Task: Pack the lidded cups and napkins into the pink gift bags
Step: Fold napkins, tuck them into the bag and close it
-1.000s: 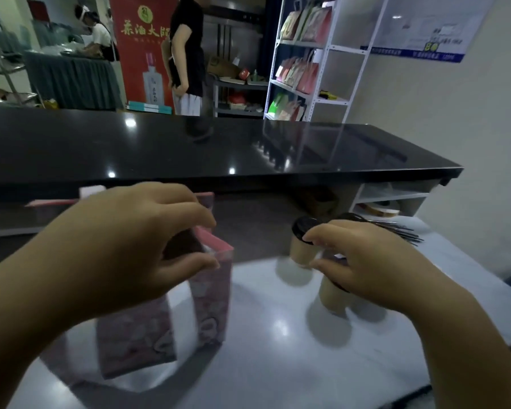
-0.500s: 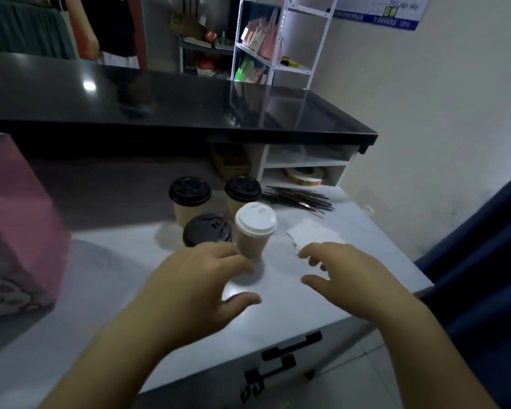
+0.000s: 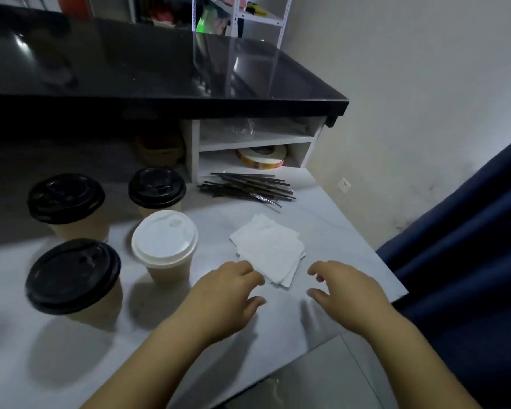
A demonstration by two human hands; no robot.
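White counter [image 3: 331,231] — four lidded cups [image 3: 164,236], one napkin stack [image 3: 270,249]

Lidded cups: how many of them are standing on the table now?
4. Black-lidded cups: one back left, one back centre, one front left; the white-lidded cup stands left of the napkins. Others may sit outside the frame.

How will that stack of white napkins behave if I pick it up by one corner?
The napkins look thin and soft, so they will probably flop rather than stay flat. Their edges are fanned out of line, so sheets may slide apart unless pinched through the whole stack. On the glossy counter a push would likely scatter them.
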